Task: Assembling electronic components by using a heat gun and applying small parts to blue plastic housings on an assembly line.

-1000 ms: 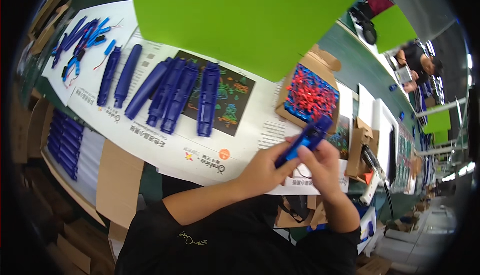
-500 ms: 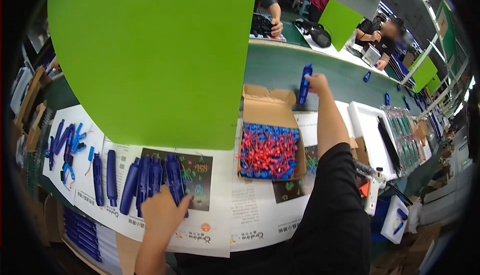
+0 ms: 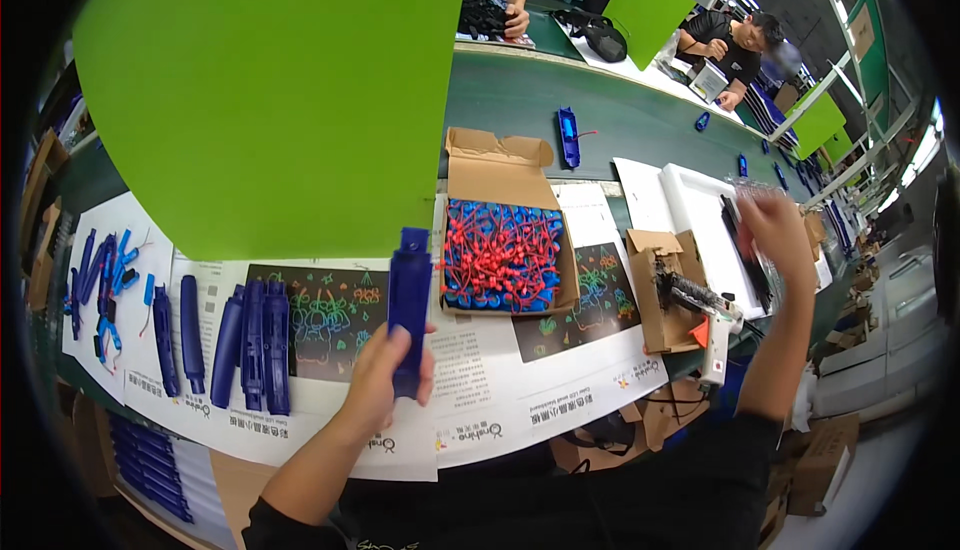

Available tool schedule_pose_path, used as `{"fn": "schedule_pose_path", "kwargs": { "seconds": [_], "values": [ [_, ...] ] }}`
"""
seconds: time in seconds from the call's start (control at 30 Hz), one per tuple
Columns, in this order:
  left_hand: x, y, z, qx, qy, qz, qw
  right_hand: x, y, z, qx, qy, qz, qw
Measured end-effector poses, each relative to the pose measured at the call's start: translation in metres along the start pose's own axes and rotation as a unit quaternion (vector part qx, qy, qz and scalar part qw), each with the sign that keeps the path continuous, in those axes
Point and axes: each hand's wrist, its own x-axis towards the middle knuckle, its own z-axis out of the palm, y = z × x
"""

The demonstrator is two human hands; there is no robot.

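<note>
My left hand (image 3: pixel 385 370) is wrapped round a dark blue plastic casing (image 3: pixel 410 285), held upright above the printed paper. To its left several more blue casings (image 3: pixel 265 345) lie side by side. On the green belt, beyond the cardboard box, rests another blue casing (image 3: pixel 568 140) with a red wire sticking out. My right hand (image 3: pixel 778 235) is over at the right, above the white foam tray (image 3: pixel 685 190) and its thin black strips (image 3: pixel 748 260). Its fingers are smeared by motion, so whether they hold anything is hidden.
Blue parts with red wires fill an open cardboard box (image 3: pixel 500 153) in the middle. A glue gun (image 3: pixel 716 345) leans at a smaller cardboard box (image 3: pixel 655 242). A green panel (image 3: pixel 260 100) rises at the left. Across the green belt (image 3: pixel 510 100), other people work.
My right hand has let go of a blue casing on the belt and swung right to the foam tray. My left hand has picked a casing out of the row.
</note>
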Motion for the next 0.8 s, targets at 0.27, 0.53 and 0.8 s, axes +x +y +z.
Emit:
{"fn": "schedule_pose_path", "kwargs": {
  "seconds": [0.27, 0.53, 0.8],
  "values": [
    [0.002, -0.031, -0.007, -0.111, -0.075, -0.036, 0.99, -0.145, 0.132, 0.062, -0.007, -0.068, 0.346, 0.936],
    [0.005, -0.04, -0.006, -0.014, -0.069, -0.039, 0.997, -0.134, 0.17, 0.068, 0.197, 0.082, 0.174, 0.961],
    [0.002, -0.036, -0.008, -0.027, -0.117, -0.038, 0.992, -0.134, 0.133, 0.063, 0.327, -0.111, 0.178, 0.922]
  ]
}}
